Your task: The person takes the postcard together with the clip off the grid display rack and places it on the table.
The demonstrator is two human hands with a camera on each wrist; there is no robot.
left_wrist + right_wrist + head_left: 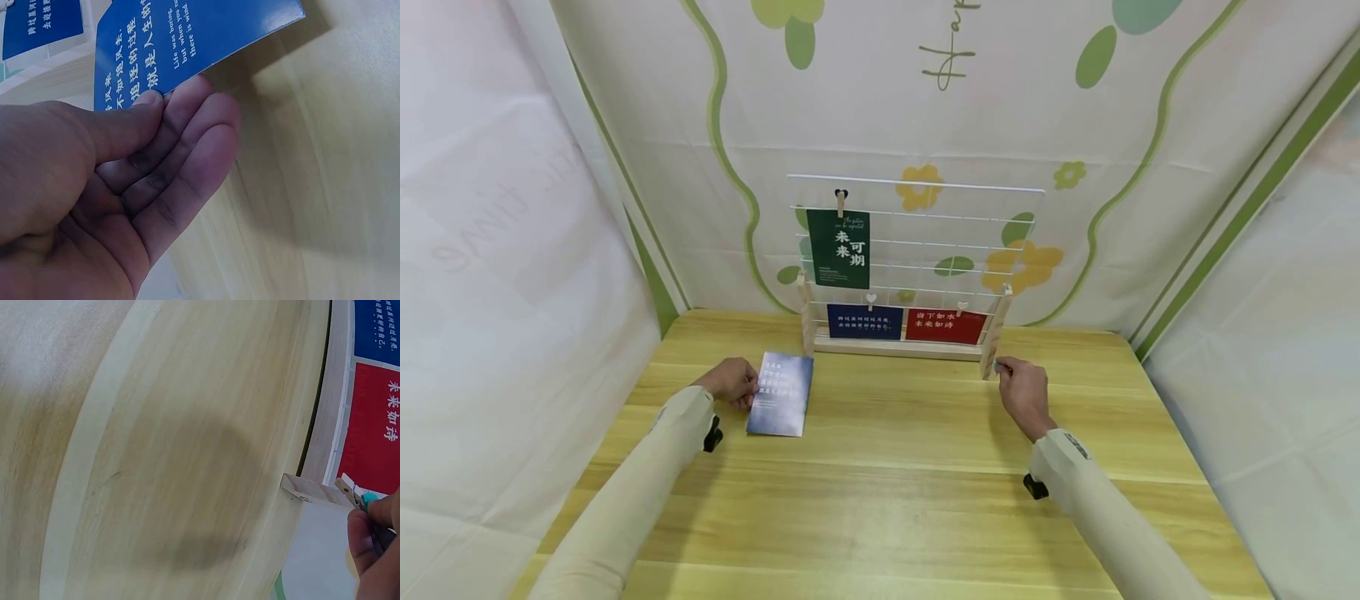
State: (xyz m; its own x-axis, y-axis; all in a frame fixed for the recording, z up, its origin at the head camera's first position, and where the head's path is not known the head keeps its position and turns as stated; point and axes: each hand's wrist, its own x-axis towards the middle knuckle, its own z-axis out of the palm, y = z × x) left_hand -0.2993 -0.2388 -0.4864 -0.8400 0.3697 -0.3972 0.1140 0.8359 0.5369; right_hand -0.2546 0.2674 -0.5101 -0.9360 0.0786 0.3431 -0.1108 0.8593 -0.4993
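My left hand point(731, 382) pinches a blue postcard point(781, 395) by its left edge, thumb on the printed face in the left wrist view. The card is raised at a tilt above the table. Beside the right foot of a white wire grid rack point(917, 185), my right hand point(1024, 393) pinches a small wooden clothespin point(354, 492) with a teal piece on it. On the rack, a green card point(840, 250) hangs at upper left from a clip point(842, 202). Below hang a dark blue card point(864, 322) and a red card point(946, 326), each under a white heart clip.
The rack stands in a wooden base point(895, 347) near the back of the wood-grain table point(880, 517). White fabric with printed flowers hangs behind it, and fabric walls flank the table on both sides.
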